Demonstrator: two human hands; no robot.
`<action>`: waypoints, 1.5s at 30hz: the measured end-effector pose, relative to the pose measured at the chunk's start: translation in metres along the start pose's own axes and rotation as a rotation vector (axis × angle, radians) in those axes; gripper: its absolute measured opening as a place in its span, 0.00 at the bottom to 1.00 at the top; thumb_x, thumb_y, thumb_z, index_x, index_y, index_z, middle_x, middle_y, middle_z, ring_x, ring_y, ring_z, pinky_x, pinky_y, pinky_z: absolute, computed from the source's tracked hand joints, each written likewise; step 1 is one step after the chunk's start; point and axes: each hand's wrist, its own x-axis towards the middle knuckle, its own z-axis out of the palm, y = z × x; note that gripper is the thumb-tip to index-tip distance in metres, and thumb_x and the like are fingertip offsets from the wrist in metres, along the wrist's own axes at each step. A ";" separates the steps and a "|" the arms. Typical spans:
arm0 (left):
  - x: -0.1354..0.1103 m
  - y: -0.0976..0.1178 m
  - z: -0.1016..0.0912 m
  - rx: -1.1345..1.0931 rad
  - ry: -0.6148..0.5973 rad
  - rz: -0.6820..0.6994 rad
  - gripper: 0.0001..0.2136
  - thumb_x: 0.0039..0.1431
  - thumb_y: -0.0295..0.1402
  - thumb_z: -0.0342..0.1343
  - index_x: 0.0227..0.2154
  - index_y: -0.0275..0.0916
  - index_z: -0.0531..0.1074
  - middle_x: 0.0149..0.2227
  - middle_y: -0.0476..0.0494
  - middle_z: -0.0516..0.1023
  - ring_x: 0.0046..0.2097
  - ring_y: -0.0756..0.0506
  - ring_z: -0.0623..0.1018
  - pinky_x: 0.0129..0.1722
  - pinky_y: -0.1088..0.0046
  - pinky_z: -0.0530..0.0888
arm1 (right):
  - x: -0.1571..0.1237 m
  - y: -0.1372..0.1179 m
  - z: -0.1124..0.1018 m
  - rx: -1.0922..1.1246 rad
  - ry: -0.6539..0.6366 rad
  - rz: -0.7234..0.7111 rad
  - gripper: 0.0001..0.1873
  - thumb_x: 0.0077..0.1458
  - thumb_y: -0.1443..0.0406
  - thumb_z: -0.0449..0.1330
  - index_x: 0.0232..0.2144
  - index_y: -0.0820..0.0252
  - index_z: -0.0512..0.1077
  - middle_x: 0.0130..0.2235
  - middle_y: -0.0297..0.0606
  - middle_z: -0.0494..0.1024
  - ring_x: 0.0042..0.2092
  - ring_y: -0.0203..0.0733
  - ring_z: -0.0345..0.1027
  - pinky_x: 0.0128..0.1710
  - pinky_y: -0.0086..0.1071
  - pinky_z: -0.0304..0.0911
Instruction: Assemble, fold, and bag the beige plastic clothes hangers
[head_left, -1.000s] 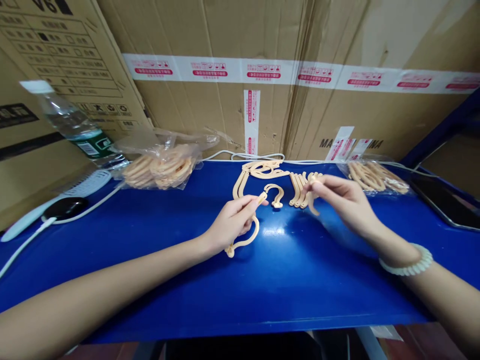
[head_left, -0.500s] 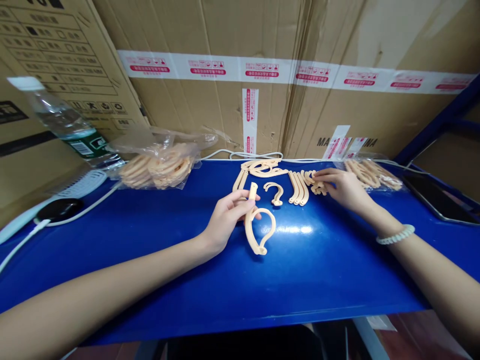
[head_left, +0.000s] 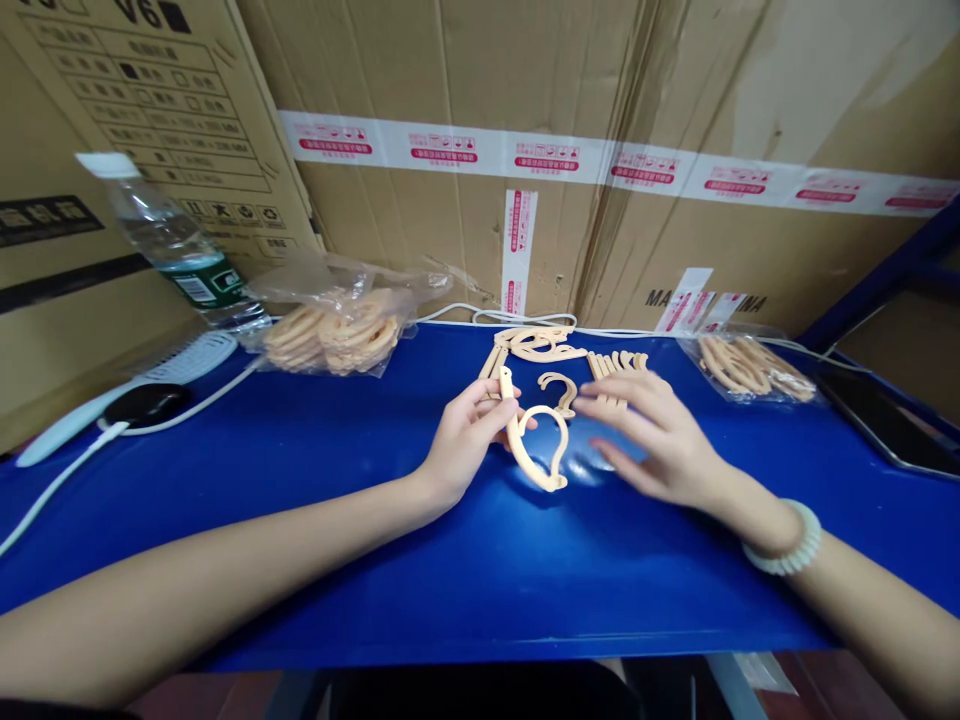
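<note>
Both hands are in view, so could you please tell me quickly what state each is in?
Left hand: closed, holding a curved beige piece.
Right hand: open, slightly blurred, nothing visibly held.

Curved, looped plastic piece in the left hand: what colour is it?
Light peach-beige; the curved, looped piece in the left hand shows best in the head view.

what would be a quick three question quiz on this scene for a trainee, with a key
1. True or false: the bracelet is on the left wrist.
2. What is the left hand holding?
a) a cup
b) a curved beige piece
c) a pen
3. What colour is the cap on the bottle?

Key:
1. False; the bracelet is on the right wrist.
2. b
3. White
</note>
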 end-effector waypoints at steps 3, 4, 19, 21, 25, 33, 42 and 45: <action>-0.001 0.000 0.000 0.014 -0.043 0.016 0.17 0.53 0.42 0.65 0.40 0.35 0.71 0.30 0.44 0.80 0.33 0.45 0.80 0.31 0.74 0.73 | 0.006 -0.025 0.006 -0.064 -0.125 -0.206 0.19 0.63 0.60 0.61 0.53 0.65 0.72 0.54 0.48 0.77 0.57 0.54 0.66 0.55 0.49 0.64; -0.001 0.000 0.000 0.018 -0.061 0.021 0.17 0.54 0.42 0.65 0.40 0.35 0.71 0.31 0.43 0.80 0.33 0.45 0.80 0.31 0.73 0.74 | 0.006 -0.028 0.008 -0.099 -0.145 -0.237 0.17 0.64 0.61 0.60 0.51 0.65 0.73 0.53 0.46 0.78 0.57 0.54 0.66 0.55 0.48 0.63; -0.012 -0.004 -0.002 0.818 -0.003 0.772 0.17 0.65 0.30 0.56 0.56 0.45 0.67 0.68 0.37 0.57 0.69 0.36 0.59 0.64 0.49 0.65 | 0.002 -0.018 0.007 -0.087 -0.073 -0.075 0.10 0.67 0.64 0.54 0.42 0.61 0.74 0.33 0.39 0.78 0.38 0.43 0.68 0.49 0.45 0.58; -0.016 -0.003 -0.002 1.102 -0.160 0.906 0.11 0.66 0.31 0.56 0.51 0.42 0.71 0.67 0.36 0.62 0.70 0.34 0.56 0.68 0.42 0.54 | 0.002 -0.020 0.008 -0.101 -0.066 -0.077 0.10 0.68 0.64 0.54 0.42 0.60 0.74 0.31 0.38 0.77 0.36 0.43 0.67 0.49 0.45 0.57; -0.019 -0.005 0.001 1.344 -0.288 1.011 0.06 0.68 0.33 0.53 0.42 0.41 0.74 0.57 0.40 0.76 0.64 0.36 0.67 0.68 0.39 0.45 | 0.002 -0.027 0.008 -0.129 -0.070 -0.093 0.10 0.68 0.65 0.54 0.40 0.61 0.75 0.29 0.35 0.75 0.34 0.41 0.66 0.50 0.45 0.57; -0.021 -0.007 0.001 1.470 -0.431 0.987 0.13 0.68 0.24 0.43 0.35 0.40 0.74 0.32 0.44 0.78 0.35 0.45 0.75 0.60 0.54 0.62 | 0.000 -0.035 0.007 -0.135 -0.110 -0.099 0.13 0.69 0.63 0.53 0.37 0.59 0.76 0.26 0.32 0.72 0.31 0.38 0.61 0.54 0.48 0.53; -0.017 0.004 0.001 1.407 -0.498 0.950 0.18 0.69 0.26 0.39 0.33 0.40 0.74 0.32 0.42 0.80 0.35 0.44 0.74 0.46 0.62 0.67 | 0.000 -0.038 0.011 0.119 -0.071 0.056 0.12 0.68 0.60 0.55 0.41 0.59 0.77 0.27 0.32 0.72 0.33 0.39 0.64 0.52 0.45 0.52; -0.017 0.013 0.000 1.398 -0.535 0.887 0.19 0.69 0.28 0.38 0.31 0.42 0.74 0.33 0.41 0.80 0.36 0.43 0.75 0.49 0.61 0.68 | -0.001 -0.034 0.011 0.273 -0.047 0.150 0.10 0.65 0.59 0.59 0.40 0.58 0.77 0.27 0.32 0.73 0.33 0.38 0.66 0.49 0.42 0.53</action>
